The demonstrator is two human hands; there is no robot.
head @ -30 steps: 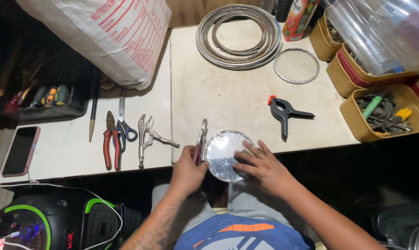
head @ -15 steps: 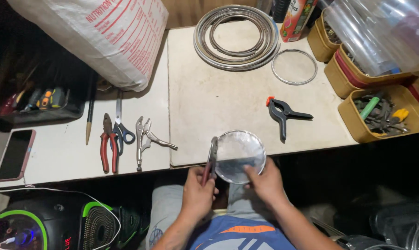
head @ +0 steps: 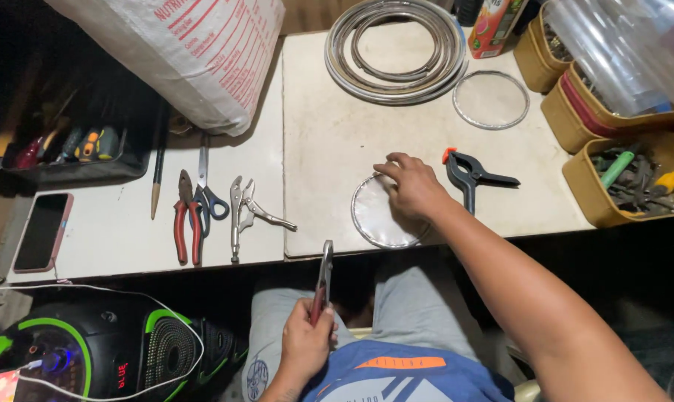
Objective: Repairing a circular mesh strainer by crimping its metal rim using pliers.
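Observation:
My right hand (head: pixel 413 187) rests with spread fingers on a round clear disc with a metal rim (head: pixel 382 216) that lies flat near the front edge of the white table (head: pixel 337 149). Below the table edge, over my lap, my left hand (head: pixel 306 344) grips a pair of red-handled pliers (head: pixel 324 274) that point upward. A black spring clamp with an orange tip (head: pixel 471 175) lies just right of my right hand.
Locking pliers (head: pixel 248 208), scissors (head: pixel 205 190), red pliers (head: pixel 186 223) and a pencil (head: pixel 157 175) lie at the left. Coiled metal rings (head: pixel 396 48) and a single ring (head: pixel 491 99) sit at the back. A white sack (head: pixel 188 52), yellow bins (head: pixel 627 179), a phone (head: pixel 41 231) and a speaker (head: pixel 91 350) surround the table.
The disc went from being held in both hands at the table edge to lying flat on the table under my right hand. My left hand drew back to my lap with the pliers.

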